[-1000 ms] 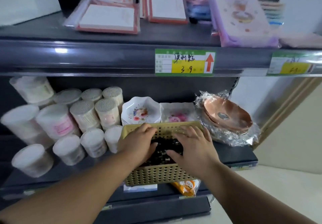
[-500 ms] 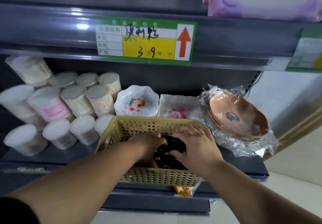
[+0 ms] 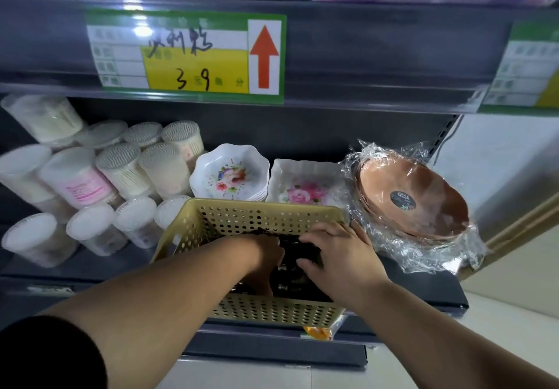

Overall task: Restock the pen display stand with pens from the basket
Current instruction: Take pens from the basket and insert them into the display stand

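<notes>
Right hand [image 3: 341,258]: curled round pens [image 3: 298,248] | left hand [image 3: 261,255]: just beside, grip hidden | basket [image 3: 242,208]: around both, likely scooping a bunch

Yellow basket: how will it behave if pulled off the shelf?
The basket is probably light, slightly flexible: thin perforated plastic. Its front seems to overhang the shelf, so it may tip once pulled. Loose pens likely slide inside.

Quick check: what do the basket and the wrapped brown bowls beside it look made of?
The basket looks like moulded plastic, matte beige, with regular holes through its walls. The brown bowls are probably plastic or melamine, with a smooth coppery sheen; unsure through the clear crinkled film round them.
</notes>
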